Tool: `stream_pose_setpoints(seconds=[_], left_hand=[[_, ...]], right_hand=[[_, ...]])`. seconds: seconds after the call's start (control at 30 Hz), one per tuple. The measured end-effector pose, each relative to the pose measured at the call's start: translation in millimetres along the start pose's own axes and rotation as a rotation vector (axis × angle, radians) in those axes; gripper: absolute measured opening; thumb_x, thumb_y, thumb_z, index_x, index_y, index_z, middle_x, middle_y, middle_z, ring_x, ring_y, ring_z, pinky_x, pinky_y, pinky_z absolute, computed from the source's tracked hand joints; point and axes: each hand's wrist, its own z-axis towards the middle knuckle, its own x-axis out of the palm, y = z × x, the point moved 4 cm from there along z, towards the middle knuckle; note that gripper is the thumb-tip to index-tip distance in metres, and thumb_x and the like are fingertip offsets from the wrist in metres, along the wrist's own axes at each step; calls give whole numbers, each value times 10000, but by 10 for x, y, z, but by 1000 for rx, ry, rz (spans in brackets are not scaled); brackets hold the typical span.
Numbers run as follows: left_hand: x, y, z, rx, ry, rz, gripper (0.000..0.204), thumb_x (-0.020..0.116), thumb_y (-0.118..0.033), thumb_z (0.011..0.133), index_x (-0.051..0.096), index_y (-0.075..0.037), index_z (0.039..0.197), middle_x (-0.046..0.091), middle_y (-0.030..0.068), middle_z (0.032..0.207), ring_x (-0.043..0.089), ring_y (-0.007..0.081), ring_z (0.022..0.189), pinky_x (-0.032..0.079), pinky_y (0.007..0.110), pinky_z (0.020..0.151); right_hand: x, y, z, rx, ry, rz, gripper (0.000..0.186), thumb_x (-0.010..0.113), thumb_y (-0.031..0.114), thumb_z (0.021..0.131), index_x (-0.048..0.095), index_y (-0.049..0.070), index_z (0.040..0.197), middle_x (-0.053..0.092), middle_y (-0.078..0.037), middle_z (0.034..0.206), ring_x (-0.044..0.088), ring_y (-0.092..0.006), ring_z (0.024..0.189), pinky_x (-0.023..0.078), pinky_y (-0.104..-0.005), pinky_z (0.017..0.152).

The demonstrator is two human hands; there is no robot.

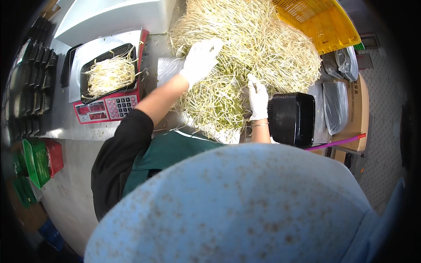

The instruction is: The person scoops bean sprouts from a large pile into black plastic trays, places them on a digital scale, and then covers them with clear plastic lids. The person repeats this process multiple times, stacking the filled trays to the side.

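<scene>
My left hand (pixel 201 59), in a white glove, rests on the big pale heap of bean sprouts (pixel 285 52), fingers reaching forward and looking loosely open. My right hand (pixel 257 98), also gloved, is lower and to the right, its fingers closed at the edge of a looser, greener clump of sprouts (pixel 210 105), apparently pinching some; the fingertips are partly hidden. Left of them, a black tray of sprouts (pixel 109 72) sits on a red scale (pixel 119 107). A stack of black trays (pixel 291 118) stands just beside my right hand.
A white foam box (pixel 109 19) is at the back left, black containers (pixel 37 74) at the far left, green and red crates (pixel 37 162) below. A yellow basket (pixel 331 33), clear lids (pixel 334 107), cardboard (pixel 355 101) and a purple rod (pixel 337 142) are on the right.
</scene>
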Motion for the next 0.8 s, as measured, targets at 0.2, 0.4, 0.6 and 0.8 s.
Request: stream_pose_setpoints(seconds=[0.2, 0.4, 0.6, 0.8], left_hand=[[217, -16, 604, 163, 108, 227, 1053, 771, -454, 685, 172, -211, 1517, 221, 134, 1545, 269, 353, 1378, 131, 562, 1139], [288, 265, 1157, 278, 277, 643, 958, 811, -327, 676, 284, -253, 1472, 262, 61, 1541, 343, 290, 1346, 220, 534, 1121], [286, 441, 1486, 207, 396, 540, 862, 770, -228, 736, 305, -302, 1458, 306, -36, 1521, 354, 251, 1343, 283, 549, 1081], [311, 452, 1532, 152, 392, 540, 808, 776, -296, 729, 372, -297, 1429, 333, -59, 1505, 365, 227, 1347, 325, 529, 1065]], right_hand=[[115, -131, -17, -66, -78, -129, 411, 616, 165, 900, 556, 42, 1287, 581, -138, 1285, 535, -262, 1196, 395, -347, 1032], [25, -332, -201, 116, -100, -52, 458, 605, 178, 912, 502, 26, 1331, 526, -162, 1347, 498, -277, 1245, 373, -358, 1057], [442, -22, 323, 11, -26, -242, 683, 682, 412, 834, 485, -87, 1257, 506, -282, 1290, 476, -351, 1231, 343, -400, 1063], [740, 860, 194, -610, 237, -217, 383, 629, 394, 851, 589, 32, 973, 628, -155, 942, 600, -285, 853, 477, -406, 777]])
